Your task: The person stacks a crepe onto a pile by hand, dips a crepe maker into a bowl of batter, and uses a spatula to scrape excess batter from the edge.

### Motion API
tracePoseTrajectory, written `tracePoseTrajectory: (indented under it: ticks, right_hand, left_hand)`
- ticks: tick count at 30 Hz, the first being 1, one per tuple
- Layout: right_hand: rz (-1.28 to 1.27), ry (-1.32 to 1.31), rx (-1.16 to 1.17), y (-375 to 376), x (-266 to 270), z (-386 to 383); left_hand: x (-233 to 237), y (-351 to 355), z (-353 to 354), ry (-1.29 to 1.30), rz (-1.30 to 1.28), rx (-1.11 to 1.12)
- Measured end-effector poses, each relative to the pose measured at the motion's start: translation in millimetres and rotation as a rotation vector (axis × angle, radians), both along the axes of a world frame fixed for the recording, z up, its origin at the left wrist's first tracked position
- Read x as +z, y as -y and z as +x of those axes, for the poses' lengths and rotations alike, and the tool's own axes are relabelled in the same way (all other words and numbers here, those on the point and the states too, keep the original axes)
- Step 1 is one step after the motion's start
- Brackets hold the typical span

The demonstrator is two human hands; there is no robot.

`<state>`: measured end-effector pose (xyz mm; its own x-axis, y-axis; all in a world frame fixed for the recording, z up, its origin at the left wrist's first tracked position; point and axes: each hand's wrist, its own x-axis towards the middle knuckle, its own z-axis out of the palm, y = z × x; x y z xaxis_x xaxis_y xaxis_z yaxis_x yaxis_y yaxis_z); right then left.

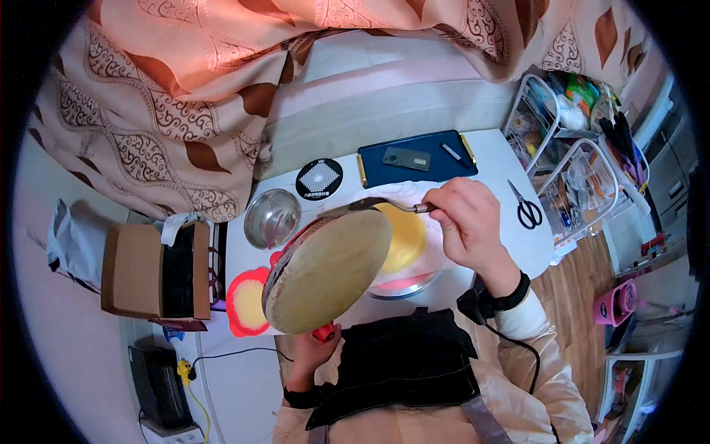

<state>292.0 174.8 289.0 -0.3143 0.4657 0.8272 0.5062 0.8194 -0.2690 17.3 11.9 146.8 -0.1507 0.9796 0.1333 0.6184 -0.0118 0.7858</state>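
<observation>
I see the left hand (pixel 312 351) clenched on the red handle (pixel 324 334) of the tilted pan (pixel 329 270) just above it, while the right hand (pixel 470 226) pinches a spoon (pixel 388 205) reaching left to the pan's rim.

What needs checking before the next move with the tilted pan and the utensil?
1. Left hand grip on the red handle: ok, closed around it.
2. Pan tilt: ok, steeply tipped, underside to the camera, rim above the bowl.
3. Right hand grip on the utensil: ok, its tip is at the pan's upper rim.
4. Remainder inside the pan: cannot tell, the inside faces away.
5. Yellow mixture: ok, it lies in the bowl, no spill seen on the table.
6. Scissors and steel bowl: ok, apart from both hands.
</observation>
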Motion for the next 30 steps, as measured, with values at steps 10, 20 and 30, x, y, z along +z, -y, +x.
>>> tracePoseTrajectory:
  ticks: [10,20,30]
  right_hand:
    - [0.056,0.066,-0.026,-23,-3,13]
    - [0.047,0.132,0.014,-44,-5,4]
    - [-0.560,-0.349,-0.819,14,-102,138]
  left_hand:
    - [17,-27,11,0.046,0.066,0.000]
    - [15,-42,0,0.011,-0.176,0.003]
    - [-9,-30,-12,0.277,-0.366,0.215]
